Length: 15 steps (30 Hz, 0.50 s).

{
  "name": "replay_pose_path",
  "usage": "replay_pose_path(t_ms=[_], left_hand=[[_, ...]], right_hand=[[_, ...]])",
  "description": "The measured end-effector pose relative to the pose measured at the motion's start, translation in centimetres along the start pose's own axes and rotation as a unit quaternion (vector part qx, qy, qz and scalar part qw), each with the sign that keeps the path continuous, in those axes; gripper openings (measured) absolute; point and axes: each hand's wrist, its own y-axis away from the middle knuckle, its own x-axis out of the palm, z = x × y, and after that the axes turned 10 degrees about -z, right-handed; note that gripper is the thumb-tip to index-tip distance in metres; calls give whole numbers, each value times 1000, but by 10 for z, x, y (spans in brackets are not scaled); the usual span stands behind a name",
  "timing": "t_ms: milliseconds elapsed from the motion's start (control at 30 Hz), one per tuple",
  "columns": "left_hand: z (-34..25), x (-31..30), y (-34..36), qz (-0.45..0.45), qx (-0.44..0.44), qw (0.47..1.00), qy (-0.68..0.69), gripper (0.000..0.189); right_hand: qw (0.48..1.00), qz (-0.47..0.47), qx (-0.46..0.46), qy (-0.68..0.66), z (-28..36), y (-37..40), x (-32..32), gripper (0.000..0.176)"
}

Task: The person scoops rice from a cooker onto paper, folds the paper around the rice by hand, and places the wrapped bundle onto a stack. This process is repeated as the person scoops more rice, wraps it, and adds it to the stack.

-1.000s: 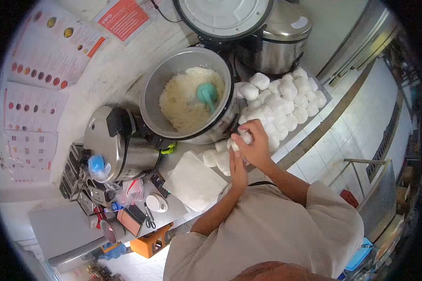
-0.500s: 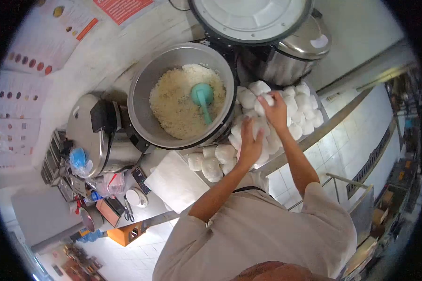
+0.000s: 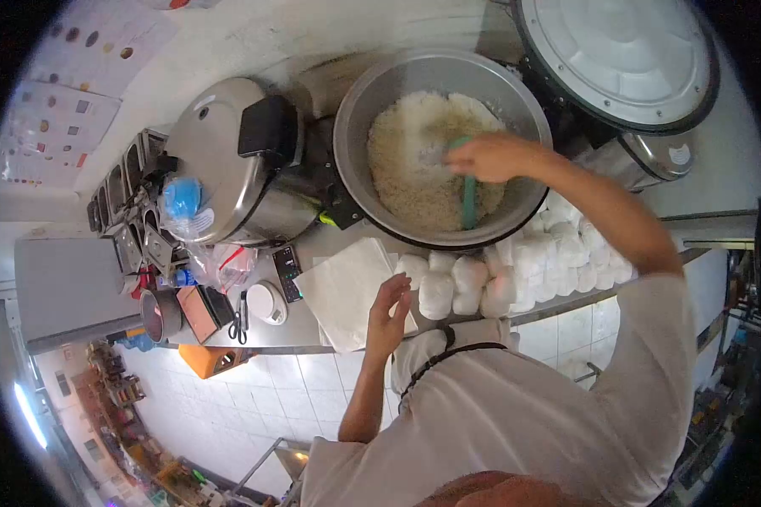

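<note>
Inside the big round pot (image 3: 355, 182), my right hand (image 3: 495, 158) is over the teal scoop (image 3: 468, 207) that lies on the cooked rice (image 3: 402, 173). My fingers cover the scoop's upper part and are blurred, so a firm grip cannot be made out. My left hand (image 3: 387, 317) is open with fingers loosely bent, above the edge of a stack of white paper sheets (image 3: 338, 291). Just right of it sit several rounded white wrapped bundles (image 3: 436, 296), packed along the front of the counter below the pot. More bundles (image 3: 558, 253) extend right under my right forearm.
A steel rice cooker (image 3: 216, 160) with closed lid stands left of the pot. A raised round lid (image 3: 621, 55) is at the upper right, with another cooker (image 3: 659, 156) beneath. A small white scale (image 3: 266, 302), scissors (image 3: 240, 319) and a metal pot (image 3: 160, 313) line the left counter.
Both hands have left the white bundles. My right hand has moved into the pot over the scoop; my left has moved left beside the paper sheets. The view has shifted left.
</note>
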Motion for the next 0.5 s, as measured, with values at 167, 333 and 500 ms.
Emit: replay_pose_path(t_ms=[167, 333, 500], left_hand=[[-28, 7, -13, -65, 15, 994, 85, 52], [-31, -3, -36, -164, 132, 977, -39, 74], [-62, 15, -60, -206, 206, 950, -112, 98]], right_hand=[[929, 294, 130, 183, -3, -52, 56, 48], [956, 75, 70, 274, -6, -39, 2, 41], [954, -130, 93, 252, 13, -42, -16, 18]])
